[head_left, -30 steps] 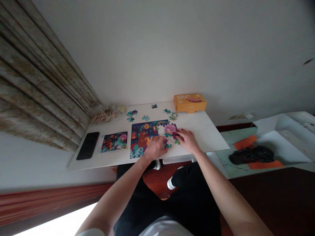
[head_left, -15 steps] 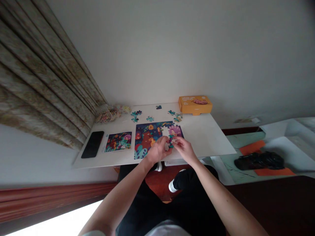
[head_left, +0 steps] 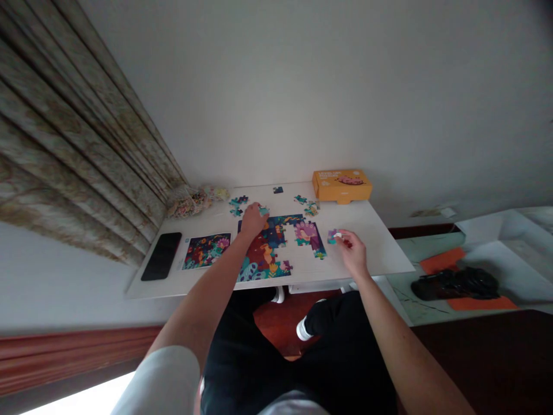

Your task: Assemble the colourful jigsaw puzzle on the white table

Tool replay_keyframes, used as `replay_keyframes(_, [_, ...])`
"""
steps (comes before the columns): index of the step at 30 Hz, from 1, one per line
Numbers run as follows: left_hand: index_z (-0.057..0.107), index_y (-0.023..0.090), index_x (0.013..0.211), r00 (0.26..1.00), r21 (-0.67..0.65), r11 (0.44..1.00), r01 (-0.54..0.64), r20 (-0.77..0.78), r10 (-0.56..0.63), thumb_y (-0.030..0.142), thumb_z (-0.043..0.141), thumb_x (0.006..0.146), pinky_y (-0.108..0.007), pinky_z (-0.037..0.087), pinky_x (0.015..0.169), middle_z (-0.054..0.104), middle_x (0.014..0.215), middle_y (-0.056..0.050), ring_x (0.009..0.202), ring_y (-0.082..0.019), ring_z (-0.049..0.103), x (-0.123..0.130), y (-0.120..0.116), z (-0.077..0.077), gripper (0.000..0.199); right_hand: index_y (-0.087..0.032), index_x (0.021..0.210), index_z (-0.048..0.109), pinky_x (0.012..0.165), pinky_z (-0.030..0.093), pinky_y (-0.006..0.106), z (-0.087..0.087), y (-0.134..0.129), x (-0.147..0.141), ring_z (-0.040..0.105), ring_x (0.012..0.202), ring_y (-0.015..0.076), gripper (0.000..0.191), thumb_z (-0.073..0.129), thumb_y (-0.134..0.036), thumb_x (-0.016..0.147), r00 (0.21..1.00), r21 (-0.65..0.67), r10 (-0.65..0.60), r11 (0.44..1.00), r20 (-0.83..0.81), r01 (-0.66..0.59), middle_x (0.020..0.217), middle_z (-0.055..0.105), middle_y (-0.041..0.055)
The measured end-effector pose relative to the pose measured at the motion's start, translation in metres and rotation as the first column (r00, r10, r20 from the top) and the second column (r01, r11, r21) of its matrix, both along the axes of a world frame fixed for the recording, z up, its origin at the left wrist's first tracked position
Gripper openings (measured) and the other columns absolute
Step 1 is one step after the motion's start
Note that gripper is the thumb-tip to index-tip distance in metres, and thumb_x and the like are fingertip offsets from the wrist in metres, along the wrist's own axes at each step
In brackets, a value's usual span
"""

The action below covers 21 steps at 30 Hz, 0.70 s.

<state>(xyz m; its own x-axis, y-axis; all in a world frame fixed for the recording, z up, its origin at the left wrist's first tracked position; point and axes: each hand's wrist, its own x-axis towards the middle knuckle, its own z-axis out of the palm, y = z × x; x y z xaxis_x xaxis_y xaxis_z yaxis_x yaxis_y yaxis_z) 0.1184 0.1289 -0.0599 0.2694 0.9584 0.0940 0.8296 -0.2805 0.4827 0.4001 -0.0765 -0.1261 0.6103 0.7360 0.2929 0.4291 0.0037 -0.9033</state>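
A partly assembled jigsaw puzzle (head_left: 261,253) lies on the white table, with a gap in its right part. Beyond its far edge my left hand (head_left: 254,220) is closed with its fingertips on a light-blue puzzle piece (head_left: 264,211). To the right of the puzzle, my right hand (head_left: 354,252) pinches something white-edged that looks like a puzzle piece, at a purple-and-teal piece (head_left: 332,237) low over the tabletop. A section with a pink figure (head_left: 306,231) forms the puzzle's right side. Left of the puzzle lies a printed reference picture (head_left: 206,251).
Loose pieces (head_left: 237,205) sit at the far left, more pieces (head_left: 311,208) at the far right, and a dark piece (head_left: 277,189) near the wall. A yellow puzzle box (head_left: 343,185) stands at the back. A black phone (head_left: 162,256) lies at the left edge of the table (head_left: 375,253).
My hands have moved apart from the puzzle's gap. The left went up and left to a loose piece; the right went right with a piece, uncovering the puzzle's lower right part.
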Motion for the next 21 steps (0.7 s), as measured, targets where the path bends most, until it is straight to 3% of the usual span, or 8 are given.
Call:
replay_keyframes(3, [0.054,0.008,0.137,0.998,-0.092,0.996,-0.013,-0.061,0.008,0.028,0.070,0.094,-0.041,0.043,0.111,0.062,0.138,-0.025,0.133,-0.034,0.058,0.011,0.031,0.000,0.051,-0.020,0.108,0.072,0.069,0.051,0.036,-0.007,0.004,0.005,0.061,0.067,0.0211,0.043,0.064,-0.057,0.088,0.998,-0.020,-0.045,0.999,0.043,0.046,0.079,0.071,0.0047])
replay_keyframes(7, [0.060,0.013,0.133,0.996,-0.199,0.979,-0.049,-0.077,0.034,0.017,0.076,0.082,-0.041,0.042,0.112,0.065,0.136,-0.022,0.135,-0.034,0.057,0.027,0.052,-0.005,0.054,-0.017,0.110,0.072,0.080,0.051,0.043,-0.008,0.010,0.001,0.063,0.077,0.0256,0.042,0.055,-0.050,0.091,0.971,-0.095,-0.153,0.980,0.184,0.172,0.086,0.071,0.0101])
replay_keyframes(12, [0.069,0.014,0.120,0.993,-0.236,0.966,-0.109,0.017,0.116,0.006,0.081,0.064,-0.044,0.044,0.109,0.068,0.129,-0.020,0.129,-0.037,0.060,0.036,0.068,-0.004,0.057,-0.016,0.111,0.072,0.091,0.050,0.046,-0.005,0.013,-0.002,0.063,0.092,0.0307,0.040,0.049,-0.042,0.092,0.937,-0.147,-0.158,0.966,0.312,0.212,0.098,0.071,0.0164])
replay_keyframes(14, [0.073,0.015,0.111,0.986,-0.233,0.967,-0.105,0.100,0.132,0.006,0.080,0.063,-0.042,0.046,0.107,0.072,0.122,-0.016,0.124,-0.035,0.062,0.035,0.070,-0.001,0.049,-0.016,0.111,0.071,0.091,0.050,0.046,-0.005,0.013,-0.002,0.063,0.092,0.0310,0.039,0.049,-0.042,0.092,0.934,-0.155,-0.170,0.961,0.315,0.227,0.098,0.070,0.0165])
replay_keyframes(17, [0.077,0.016,0.102,0.963,-0.219,0.972,-0.086,0.233,0.138,0.012,0.076,0.073,-0.037,0.050,0.098,0.076,0.105,-0.011,0.110,-0.028,0.068,0.029,0.059,0.003,0.029,-0.016,0.111,0.070,0.090,0.050,0.047,-0.005,0.013,-0.002,0.062,0.090,0.0307,0.037,0.049,-0.040,0.091,0.934,-0.161,-0.192,0.955,0.300,0.248,0.097,0.068,0.0158])
replay_keyframes(20, [0.077,0.017,0.103,0.889,-0.256,0.964,-0.069,0.422,0.176,0.025,0.073,0.082,-0.031,0.053,0.079,0.075,0.090,-0.006,0.084,-0.019,0.069,0.019,0.023,0.002,0.023,-0.017,0.110,0.070,0.092,0.050,0.047,-0.005,0.014,-0.002,0.061,0.089,0.0296,0.034,0.051,-0.037,0.090,0.932,-0.158,-0.211,0.951,0.296,0.266,0.099,0.066,0.0153])
replay_keyframes(21, [0.077,0.016,0.100,0.747,-0.336,0.941,-0.040,0.615,0.251,0.028,0.077,0.080,-0.028,0.052,0.072,0.075,0.086,-0.006,0.076,-0.016,0.067,0.016,0.006,0.000,0.024,-0.017,0.109,0.070,0.093,0.050,0.047,-0.004,0.014,-0.002,0.061,0.089,0.0290,0.033,0.052,-0.036,0.089,0.930,-0.149,-0.221,0.951,0.293,0.272,0.101,0.065,0.0153])
